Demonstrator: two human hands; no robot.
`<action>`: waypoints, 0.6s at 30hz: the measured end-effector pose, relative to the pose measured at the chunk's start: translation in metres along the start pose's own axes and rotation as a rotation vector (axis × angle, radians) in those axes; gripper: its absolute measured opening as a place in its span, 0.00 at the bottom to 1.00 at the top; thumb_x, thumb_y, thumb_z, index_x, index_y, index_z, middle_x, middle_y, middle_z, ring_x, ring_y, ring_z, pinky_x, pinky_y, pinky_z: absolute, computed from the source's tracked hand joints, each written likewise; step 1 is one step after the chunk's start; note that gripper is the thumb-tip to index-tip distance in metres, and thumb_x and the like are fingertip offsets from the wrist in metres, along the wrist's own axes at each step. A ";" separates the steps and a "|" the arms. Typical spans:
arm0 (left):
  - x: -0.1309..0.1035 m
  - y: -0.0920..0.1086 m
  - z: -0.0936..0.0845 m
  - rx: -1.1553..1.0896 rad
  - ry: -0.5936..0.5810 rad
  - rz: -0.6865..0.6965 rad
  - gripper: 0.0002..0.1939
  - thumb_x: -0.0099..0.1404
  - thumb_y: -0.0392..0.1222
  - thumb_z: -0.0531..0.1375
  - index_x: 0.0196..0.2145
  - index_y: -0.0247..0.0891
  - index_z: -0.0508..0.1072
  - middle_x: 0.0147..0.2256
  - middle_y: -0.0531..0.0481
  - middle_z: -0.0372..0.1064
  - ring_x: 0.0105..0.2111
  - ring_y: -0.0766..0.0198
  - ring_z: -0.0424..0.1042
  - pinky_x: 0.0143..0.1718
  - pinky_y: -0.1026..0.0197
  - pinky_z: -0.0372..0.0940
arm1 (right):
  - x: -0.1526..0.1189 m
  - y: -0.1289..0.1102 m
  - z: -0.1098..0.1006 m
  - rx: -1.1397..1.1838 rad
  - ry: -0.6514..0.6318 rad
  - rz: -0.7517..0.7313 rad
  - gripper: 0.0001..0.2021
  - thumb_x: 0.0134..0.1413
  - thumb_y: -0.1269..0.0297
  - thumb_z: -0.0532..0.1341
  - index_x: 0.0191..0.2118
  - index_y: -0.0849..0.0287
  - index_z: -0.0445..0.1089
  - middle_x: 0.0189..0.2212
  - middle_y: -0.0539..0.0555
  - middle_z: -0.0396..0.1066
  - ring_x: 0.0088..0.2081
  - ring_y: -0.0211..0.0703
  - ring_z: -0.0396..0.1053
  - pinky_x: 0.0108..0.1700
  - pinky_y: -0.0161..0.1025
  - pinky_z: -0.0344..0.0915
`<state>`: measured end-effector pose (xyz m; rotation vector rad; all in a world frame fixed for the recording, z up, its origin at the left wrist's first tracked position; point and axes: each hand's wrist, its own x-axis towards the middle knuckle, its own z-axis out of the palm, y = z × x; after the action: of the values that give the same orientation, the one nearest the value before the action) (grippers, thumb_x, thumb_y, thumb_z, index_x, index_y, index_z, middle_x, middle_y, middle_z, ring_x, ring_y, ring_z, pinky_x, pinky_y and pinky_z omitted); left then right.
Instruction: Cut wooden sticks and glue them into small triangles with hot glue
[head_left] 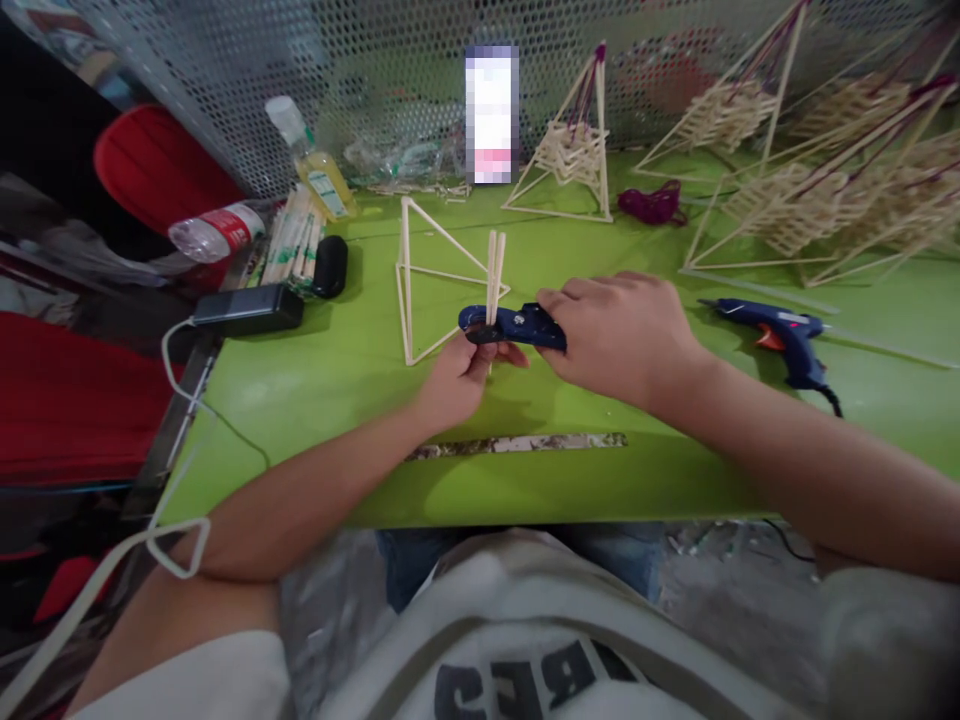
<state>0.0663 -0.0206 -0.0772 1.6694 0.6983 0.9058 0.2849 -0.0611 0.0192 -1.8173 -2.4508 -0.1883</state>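
My right hand (pixel 626 335) is wrapped round a dark blue hand cutter (pixel 525 325), held level above the green table. Its head lies across a few thin wooden sticks (pixel 495 262), which stand nearly upright. Whether the blades are closed on them is hard to tell. Just below the cutter's head, my left hand (pixel 465 375) pinches the lower part of the sticks, with some fingers hidden behind the tool. A bare pyramid frame (pixel 406 280) of wooden sticks stands just behind my left hand. On the table before me lies a worn, ruler-like strip (pixel 517 445).
A blue glue gun (pixel 787 335) with a glue stick lies right. Finished stick pyramids (pixel 570 150) and purple yarn (pixel 652 203) stand behind. At left are a bottle of yellow liquid (pixel 326 180), bundled sticks (pixel 292 240), a power bank (pixel 247 309) and a black case (pixel 330 266).
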 end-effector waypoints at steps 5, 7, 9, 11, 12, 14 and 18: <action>-0.003 -0.002 -0.002 -0.042 0.047 -0.074 0.23 0.82 0.63 0.57 0.44 0.39 0.75 0.43 0.40 0.86 0.45 0.53 0.87 0.56 0.45 0.80 | 0.005 0.001 0.006 0.025 -0.011 0.004 0.16 0.65 0.57 0.61 0.50 0.57 0.82 0.43 0.64 0.84 0.41 0.60 0.77 0.40 0.49 0.56; -0.003 -0.003 -0.002 -0.076 0.044 -0.075 0.22 0.81 0.63 0.58 0.44 0.39 0.73 0.43 0.40 0.85 0.44 0.53 0.87 0.55 0.46 0.81 | 0.005 0.003 0.008 0.050 -0.011 0.029 0.16 0.65 0.57 0.60 0.48 0.57 0.82 0.42 0.64 0.83 0.40 0.60 0.77 0.40 0.48 0.56; -0.003 -0.004 -0.001 -0.119 0.039 -0.059 0.21 0.81 0.62 0.60 0.45 0.39 0.72 0.43 0.40 0.85 0.45 0.54 0.87 0.55 0.47 0.81 | 0.004 0.005 0.008 0.044 -0.014 0.051 0.16 0.65 0.55 0.59 0.47 0.56 0.83 0.40 0.63 0.83 0.40 0.60 0.76 0.40 0.48 0.57; -0.003 -0.004 -0.001 -0.147 0.027 -0.039 0.22 0.80 0.63 0.61 0.47 0.39 0.71 0.43 0.41 0.85 0.45 0.55 0.87 0.55 0.47 0.81 | 0.003 0.006 0.008 0.016 -0.010 0.057 0.17 0.65 0.55 0.59 0.47 0.55 0.83 0.39 0.63 0.83 0.40 0.61 0.76 0.40 0.49 0.57; -0.003 -0.005 -0.001 -0.151 0.022 -0.033 0.22 0.80 0.63 0.61 0.48 0.39 0.72 0.43 0.41 0.85 0.45 0.55 0.87 0.55 0.48 0.81 | 0.003 0.007 0.008 0.004 -0.008 0.057 0.17 0.65 0.54 0.59 0.47 0.54 0.83 0.39 0.63 0.83 0.40 0.61 0.76 0.39 0.49 0.58; -0.003 -0.004 -0.001 -0.142 0.013 -0.033 0.22 0.80 0.62 0.61 0.49 0.38 0.72 0.44 0.40 0.85 0.46 0.54 0.87 0.55 0.47 0.82 | 0.003 0.007 0.008 -0.010 -0.003 0.066 0.18 0.66 0.54 0.58 0.47 0.54 0.83 0.39 0.63 0.83 0.40 0.61 0.76 0.39 0.49 0.58; -0.004 -0.002 0.000 -0.121 0.017 -0.035 0.19 0.82 0.58 0.60 0.49 0.37 0.73 0.45 0.39 0.86 0.46 0.54 0.87 0.55 0.46 0.82 | 0.005 0.008 0.011 0.004 -0.004 0.101 0.16 0.68 0.56 0.58 0.48 0.54 0.83 0.38 0.63 0.83 0.39 0.59 0.76 0.39 0.49 0.57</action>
<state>0.0639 -0.0236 -0.0799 1.5403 0.6692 0.9201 0.2909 -0.0523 0.0092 -1.9355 -2.3525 -0.1724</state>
